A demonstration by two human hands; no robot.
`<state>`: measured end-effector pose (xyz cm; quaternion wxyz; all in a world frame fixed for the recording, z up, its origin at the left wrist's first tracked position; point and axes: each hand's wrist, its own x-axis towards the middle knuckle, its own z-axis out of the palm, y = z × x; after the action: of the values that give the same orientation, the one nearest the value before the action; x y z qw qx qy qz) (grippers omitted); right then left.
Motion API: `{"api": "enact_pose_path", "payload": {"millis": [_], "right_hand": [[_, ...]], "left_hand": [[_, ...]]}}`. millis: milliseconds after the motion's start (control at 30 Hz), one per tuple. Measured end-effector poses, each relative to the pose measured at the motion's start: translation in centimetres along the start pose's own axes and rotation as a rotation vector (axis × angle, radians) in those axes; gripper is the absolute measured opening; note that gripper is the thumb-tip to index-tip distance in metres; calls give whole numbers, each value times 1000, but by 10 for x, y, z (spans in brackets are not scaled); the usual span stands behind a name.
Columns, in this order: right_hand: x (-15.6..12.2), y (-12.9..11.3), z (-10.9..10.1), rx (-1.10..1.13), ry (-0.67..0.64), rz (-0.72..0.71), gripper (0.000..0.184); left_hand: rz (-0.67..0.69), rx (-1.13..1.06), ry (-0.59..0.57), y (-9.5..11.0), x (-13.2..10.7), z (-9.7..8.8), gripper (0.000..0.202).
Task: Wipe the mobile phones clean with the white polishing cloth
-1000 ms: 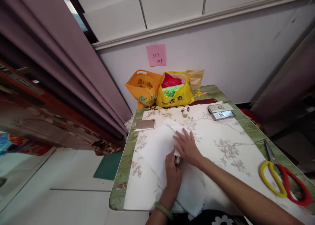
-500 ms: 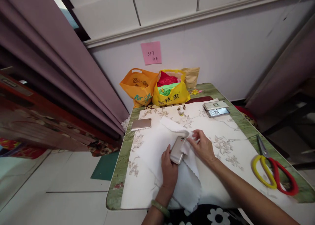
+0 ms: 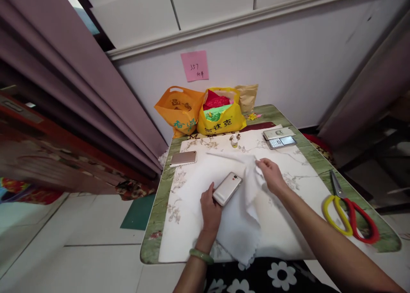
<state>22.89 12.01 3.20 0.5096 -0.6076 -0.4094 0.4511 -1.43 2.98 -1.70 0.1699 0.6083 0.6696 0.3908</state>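
A silver smartphone (image 3: 227, 188), back side up, lies tilted over a white cloth (image 3: 237, 227) with a scalloped edge. My left hand (image 3: 211, 209) grips the phone by its lower left end, thumb along its side. In my right hand (image 3: 269, 173) the cloth's upper right part is pinched and lifted, so it hangs in folds just right of the phone. The cloth's lower corner reaches the table's front edge.
A phone (image 3: 183, 157) lies at the left; a silver phone (image 3: 278, 133) and a keypad phone (image 3: 279, 142) lie at the right. Scissors (image 3: 350, 216) rest near the right edge. A small bottle (image 3: 234, 142), an orange bag (image 3: 179, 109) and a yellow bag (image 3: 222, 118) stand at the back.
My right hand has moved up and right, pulling the cloth away from the phone. The phone is turned more to the right and its back is uncovered; my left hand shifted slightly left.
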Motion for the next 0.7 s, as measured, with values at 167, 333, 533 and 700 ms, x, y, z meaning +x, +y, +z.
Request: {"api": "enact_pose_path", "payload": {"millis": [167, 333, 533, 700], "right_hand": [[-12, -27, 15, 326, -256, 217, 36], [-41, -13, 51, 84, -616, 150, 45], [-52, 20, 64, -702, -327, -655, 35], [-82, 30, 79, -849, -687, -926, 52]], "left_hand": [[43, -47, -59, 1, 2, -6, 63], [107, -87, -105, 1, -4, -18, 71], [58, 104, 84, -1, -33, -19, 57], [108, 145, -4, 1, -37, -21, 78]]}}
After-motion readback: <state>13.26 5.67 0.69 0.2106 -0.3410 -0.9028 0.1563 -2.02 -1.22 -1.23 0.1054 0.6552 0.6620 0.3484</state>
